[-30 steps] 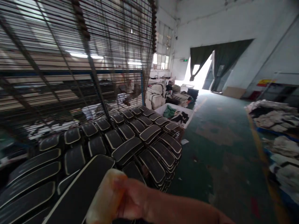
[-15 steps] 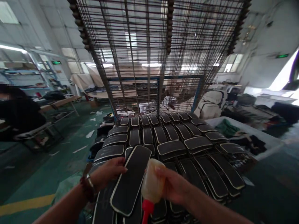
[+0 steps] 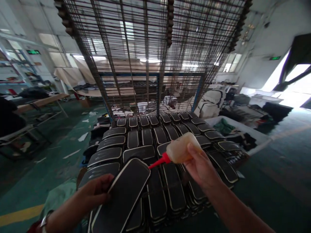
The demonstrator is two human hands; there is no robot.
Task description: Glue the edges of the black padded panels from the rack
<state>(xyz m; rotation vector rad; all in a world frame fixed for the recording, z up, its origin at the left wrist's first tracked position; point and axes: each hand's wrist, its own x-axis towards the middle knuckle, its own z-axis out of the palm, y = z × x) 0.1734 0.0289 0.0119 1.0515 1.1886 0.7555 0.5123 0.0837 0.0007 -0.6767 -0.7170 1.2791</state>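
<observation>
My left hand (image 3: 97, 191) grips the left edge of a long dark panel (image 3: 122, 197) with rounded corners and a pale rim, tilted above the others. In my right hand (image 3: 200, 161) is a squeeze bottle (image 3: 183, 148) of yellowish liquid, lying nearly sideways. Its red nozzle (image 3: 157, 160) points left, with the tip at the panel's upper right corner. Beneath and beyond, rows of similar dark panels (image 3: 155, 197) lie on a rack, several showing the same pale outline.
A raised wire rack (image 3: 157, 74) slants up behind the panels. To the right stands a white bin (image 3: 259, 142) with cloth in it. A person in dark clothes (image 3: 11, 116) sits at far left by a table (image 3: 41, 102). Paper scraps (image 3: 83, 137) litter the green floor.
My right hand has moved up and right, turning the bottle from nozzle-down to nearly sideways. The held panel and my left hand have shifted down and left. The whole view has also shifted.
</observation>
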